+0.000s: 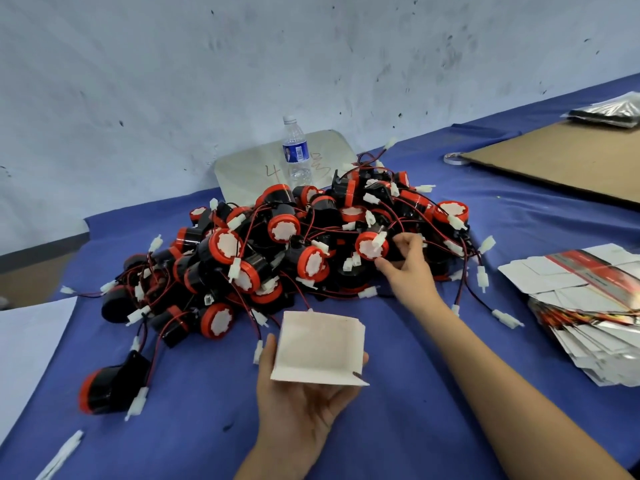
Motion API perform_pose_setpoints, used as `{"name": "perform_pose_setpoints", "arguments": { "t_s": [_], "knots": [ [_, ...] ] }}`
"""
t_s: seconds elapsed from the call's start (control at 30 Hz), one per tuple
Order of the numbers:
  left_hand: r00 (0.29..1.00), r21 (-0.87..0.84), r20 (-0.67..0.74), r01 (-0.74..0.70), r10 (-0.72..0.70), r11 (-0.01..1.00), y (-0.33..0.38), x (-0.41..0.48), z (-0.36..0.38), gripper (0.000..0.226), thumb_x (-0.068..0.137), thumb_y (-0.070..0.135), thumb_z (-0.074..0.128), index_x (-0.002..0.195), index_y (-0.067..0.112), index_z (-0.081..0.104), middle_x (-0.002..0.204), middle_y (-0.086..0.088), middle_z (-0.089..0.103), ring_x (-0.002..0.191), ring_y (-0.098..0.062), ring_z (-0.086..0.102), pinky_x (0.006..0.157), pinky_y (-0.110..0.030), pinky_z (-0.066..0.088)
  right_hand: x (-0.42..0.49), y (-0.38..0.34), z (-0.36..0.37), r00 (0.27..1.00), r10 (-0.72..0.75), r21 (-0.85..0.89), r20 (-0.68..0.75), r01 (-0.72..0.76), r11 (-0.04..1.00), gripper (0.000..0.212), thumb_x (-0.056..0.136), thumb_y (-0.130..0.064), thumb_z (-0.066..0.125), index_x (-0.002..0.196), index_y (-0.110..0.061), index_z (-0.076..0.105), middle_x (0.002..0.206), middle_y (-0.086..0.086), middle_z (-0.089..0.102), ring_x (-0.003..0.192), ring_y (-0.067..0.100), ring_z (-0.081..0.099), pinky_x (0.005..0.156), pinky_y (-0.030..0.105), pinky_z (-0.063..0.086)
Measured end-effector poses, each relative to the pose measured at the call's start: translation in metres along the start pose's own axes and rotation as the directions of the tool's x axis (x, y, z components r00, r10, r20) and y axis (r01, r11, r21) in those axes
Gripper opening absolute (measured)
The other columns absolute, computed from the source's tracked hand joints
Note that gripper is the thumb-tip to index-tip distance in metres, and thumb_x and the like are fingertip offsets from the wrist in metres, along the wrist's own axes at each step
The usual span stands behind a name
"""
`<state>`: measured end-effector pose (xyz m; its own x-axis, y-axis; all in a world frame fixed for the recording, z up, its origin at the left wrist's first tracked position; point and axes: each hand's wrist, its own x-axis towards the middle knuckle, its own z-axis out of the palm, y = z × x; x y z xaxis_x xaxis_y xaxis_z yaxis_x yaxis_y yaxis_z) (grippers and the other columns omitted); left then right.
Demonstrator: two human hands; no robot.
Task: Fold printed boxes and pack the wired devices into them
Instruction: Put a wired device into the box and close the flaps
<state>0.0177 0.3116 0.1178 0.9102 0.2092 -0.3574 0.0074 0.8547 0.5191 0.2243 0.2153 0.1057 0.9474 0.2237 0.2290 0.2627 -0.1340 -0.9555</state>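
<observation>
A big pile of black-and-red round wired devices (277, 244) with red-black leads and white plugs covers the middle of the blue cloth. My left hand (301, 407) holds a folded white box (318, 348), its open side towards the pile. At the pile's right side, the thumb and fingers of my right hand (408, 268) close around one device (372, 245) with a white face. A fanned stack of flat printed box blanks (588, 303) lies at the right.
A water bottle (296, 150) stands behind the pile against the wall, before a pale sheet. A brown cardboard sheet (561, 161) and a tape roll (455, 158) lie far right. One device (107, 386) lies apart at the near left. White paper (27, 348) covers the left edge.
</observation>
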Motion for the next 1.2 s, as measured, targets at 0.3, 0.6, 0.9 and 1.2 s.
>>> {"name": "perform_pose_setpoints", "arguments": {
  "t_s": [0.3, 0.6, 0.9, 1.2],
  "knots": [
    [0.971, 0.054, -0.078, -0.224, 0.227, 0.973, 0.002, 0.003, 0.000, 0.053, 0.086, 0.056, 0.046, 0.092, 0.016, 0.079, 0.110, -0.016, 0.071, 0.096, -0.038, 0.069, 0.064, -0.049, 0.059, -0.018, -0.015, 0.004, 0.981, -0.147, 0.003, -0.126, 0.148, 0.989, 0.045, 0.072, -0.042, 0.071, 0.104, -0.032, 0.040, 0.089, -0.003, 0.059, 0.074, 0.005, 0.057, 0.062, 0.020, 0.044],
    [0.943, 0.085, -0.130, -0.298, 0.307, 0.951, 0.004, 0.003, 0.000, 0.064, 0.090, 0.064, 0.035, 0.078, 0.021, 0.080, 0.093, -0.011, 0.075, 0.073, -0.028, 0.073, 0.053, -0.041, 0.059, -0.033, -0.036, -0.002, 0.945, -0.158, 0.239, -0.286, 0.230, 0.943, 0.025, 0.092, -0.011, 0.048, 0.091, -0.036, 0.053, 0.074, -0.008, 0.057, 0.052, 0.024, 0.055, 0.048, 0.030, 0.046],
    [0.929, 0.149, -0.209, -0.279, 0.306, 0.949, 0.012, -0.001, -0.004, 0.071, 0.071, 0.078, 0.044, 0.083, 0.016, 0.075, 0.084, -0.013, 0.069, 0.070, -0.036, 0.062, 0.042, -0.033, 0.052, -0.043, -0.024, 0.014, 0.907, -0.108, -0.222, 0.407, 0.213, 0.952, 0.062, 0.071, -0.061, 0.071, 0.126, -0.043, 0.051, 0.109, -0.013, 0.062, 0.101, 0.012, 0.059, 0.088, 0.033, 0.049],
    [0.957, 0.393, -0.139, -0.183, 0.255, 0.901, 0.013, -0.002, 0.001, 0.043, 0.105, 0.031, 0.033, 0.104, 0.006, 0.068, 0.085, -0.021, 0.065, 0.041, -0.014, 0.048, 0.030, -0.015, 0.033, -0.055, -0.022, 0.028, 0.811, -0.169, -0.113, 0.559, 0.277, 0.954, 0.061, 0.074, -0.023, 0.081, 0.120, -0.035, 0.042, 0.111, -0.004, 0.058, 0.098, 0.014, 0.057, 0.081, 0.027, 0.048]
  ]
}}
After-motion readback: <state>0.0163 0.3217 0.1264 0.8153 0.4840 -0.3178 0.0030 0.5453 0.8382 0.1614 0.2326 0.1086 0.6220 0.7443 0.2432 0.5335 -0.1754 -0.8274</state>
